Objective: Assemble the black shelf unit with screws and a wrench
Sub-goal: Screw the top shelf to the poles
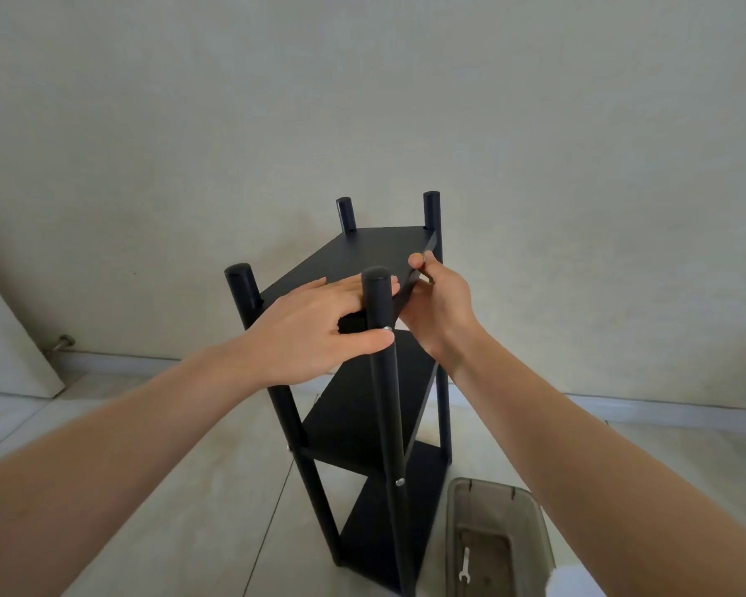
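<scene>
A black shelf unit (362, 260) with three boards and four round posts stands upright on the floor. My left hand (315, 329) lies flat on the top board, its thumb pressing a silver screw (387, 329) in the near post (377, 303). My right hand (438, 303) is at the top board's right edge, thumb and fingers pinching a small silver screw (426, 258) there. Another silver screw (400, 481) shows lower on the near post. A white wrench (465, 564) lies in the tray on the floor.
A translucent grey plastic tray (535, 532) sits on the tiled floor right of the unit's base. A pale wall stands close behind. A leaning board (5, 338) and a metal door stopper (63, 341) are at the left.
</scene>
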